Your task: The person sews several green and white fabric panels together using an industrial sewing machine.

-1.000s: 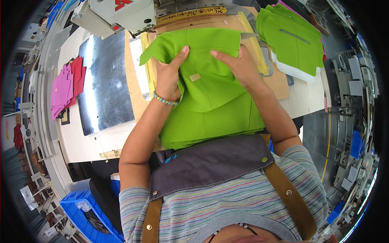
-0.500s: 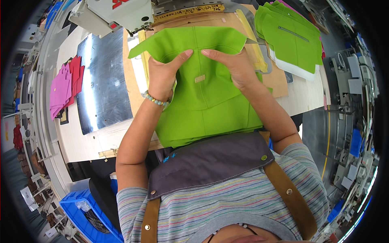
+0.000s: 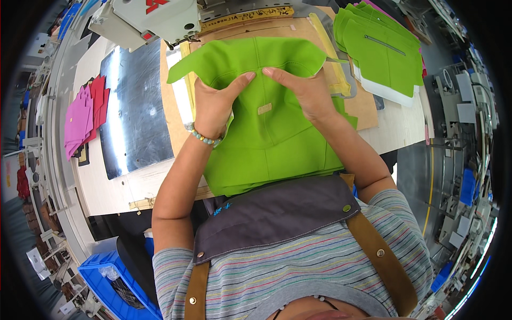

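Observation:
A sewn green panel (image 3: 261,138), with stitched seams and a small tan label (image 3: 265,109), lies over more green pieces at the table's near edge. My left hand (image 3: 216,104) grips its upper left part, thumb on top along the curved seam, fingers hidden beneath. My right hand (image 3: 312,96) grips the upper right part the same way, its thumb tip near the central seam, close to the left thumb. The panel's top edge rises and curves between my hands, just in front of a white sewing machine head (image 3: 138,21).
Pink pieces (image 3: 77,122) and red pieces (image 3: 98,106) lie at the left beside a metal plate (image 3: 138,117). A pile of green pieces with a zipper (image 3: 381,58) sits back right. A tan board (image 3: 362,122) lies beneath the work; a blue crate (image 3: 101,266) stands lower left.
My left hand has shifted left and both thumbs now meet near the central seam. The top flap has spread leftward and bends more between my hands.

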Available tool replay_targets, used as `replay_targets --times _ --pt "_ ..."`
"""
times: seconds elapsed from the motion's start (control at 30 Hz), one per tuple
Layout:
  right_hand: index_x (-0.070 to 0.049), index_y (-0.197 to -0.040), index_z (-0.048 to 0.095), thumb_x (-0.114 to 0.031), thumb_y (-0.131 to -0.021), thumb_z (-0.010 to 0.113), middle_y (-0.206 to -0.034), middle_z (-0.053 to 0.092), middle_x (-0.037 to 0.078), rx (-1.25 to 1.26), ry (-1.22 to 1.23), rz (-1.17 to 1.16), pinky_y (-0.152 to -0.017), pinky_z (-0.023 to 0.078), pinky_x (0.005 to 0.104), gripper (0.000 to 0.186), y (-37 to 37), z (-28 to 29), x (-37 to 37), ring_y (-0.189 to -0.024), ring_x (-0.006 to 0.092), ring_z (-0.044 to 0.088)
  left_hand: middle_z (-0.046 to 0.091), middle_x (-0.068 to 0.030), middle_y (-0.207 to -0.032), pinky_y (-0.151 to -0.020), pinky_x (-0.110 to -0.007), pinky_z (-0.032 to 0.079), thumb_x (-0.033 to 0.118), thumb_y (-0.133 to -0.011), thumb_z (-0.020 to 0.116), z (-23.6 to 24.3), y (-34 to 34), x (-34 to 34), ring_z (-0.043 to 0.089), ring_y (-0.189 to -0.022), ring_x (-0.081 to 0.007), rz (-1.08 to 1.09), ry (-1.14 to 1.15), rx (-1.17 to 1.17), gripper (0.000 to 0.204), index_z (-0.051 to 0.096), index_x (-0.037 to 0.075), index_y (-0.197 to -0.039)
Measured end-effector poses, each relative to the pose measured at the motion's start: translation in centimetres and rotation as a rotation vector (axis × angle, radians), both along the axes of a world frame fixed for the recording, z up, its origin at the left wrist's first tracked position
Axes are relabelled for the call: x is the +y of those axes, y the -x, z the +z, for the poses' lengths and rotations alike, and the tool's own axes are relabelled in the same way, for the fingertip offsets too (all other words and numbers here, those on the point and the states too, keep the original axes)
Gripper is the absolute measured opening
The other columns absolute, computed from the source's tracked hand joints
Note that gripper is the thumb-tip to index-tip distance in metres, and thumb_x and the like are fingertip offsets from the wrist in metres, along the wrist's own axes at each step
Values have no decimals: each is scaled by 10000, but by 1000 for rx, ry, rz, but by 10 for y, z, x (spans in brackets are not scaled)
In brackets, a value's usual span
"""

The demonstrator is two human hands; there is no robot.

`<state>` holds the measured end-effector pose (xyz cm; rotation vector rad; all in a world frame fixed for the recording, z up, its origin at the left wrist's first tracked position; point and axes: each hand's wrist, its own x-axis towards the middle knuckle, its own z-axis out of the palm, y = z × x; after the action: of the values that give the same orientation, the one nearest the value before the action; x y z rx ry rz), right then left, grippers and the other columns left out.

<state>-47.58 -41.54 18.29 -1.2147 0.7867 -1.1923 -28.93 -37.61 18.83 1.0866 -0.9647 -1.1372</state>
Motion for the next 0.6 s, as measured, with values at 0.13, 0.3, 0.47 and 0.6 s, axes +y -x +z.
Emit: replay_targets --times 0.13,0.3,0.47,0.6 --pt "9 -1135 704 -95 -881 838 -1058 757 56 100 92 -44 -837 575 305 305 0 1 0 -942 128 705 761 -95 -1055 -784 -283 600 -26 -887 794 -1 -1 0 733 -900 -149 -6 38 -84 252 682 -23 -1112" --pt "17 -1108 715 -106 -863 847 -1020 772 68 194 192 -94 -812 582 314 304 -2 1 0 -911 135 719 760 -97 -1042 -781 -282 601 -25 -889 787 0 -3 0 733 -894 -150 -19 76 -152 259 676 -33 -1122" --pt "25 -1034 743 -55 -884 824 -964 778 56 306 284 -128 -800 579 285 188 -5 6 8 -862 116 721 758 -117 -1045 -791 -297 594 -4 -869 799 0 -4 2 734 -890 -169 11 78 -275 274 678 -45 -1110" --pt "23 -1046 744 -58 -879 828 -965 781 56 284 300 -146 -786 577 286 204 -8 3 10 -856 113 721 756 -90 -1076 -834 -283 569 -34 -884 782 -8 0 2 718 -931 -149 39 121 -299 283 685 -33 -1150"
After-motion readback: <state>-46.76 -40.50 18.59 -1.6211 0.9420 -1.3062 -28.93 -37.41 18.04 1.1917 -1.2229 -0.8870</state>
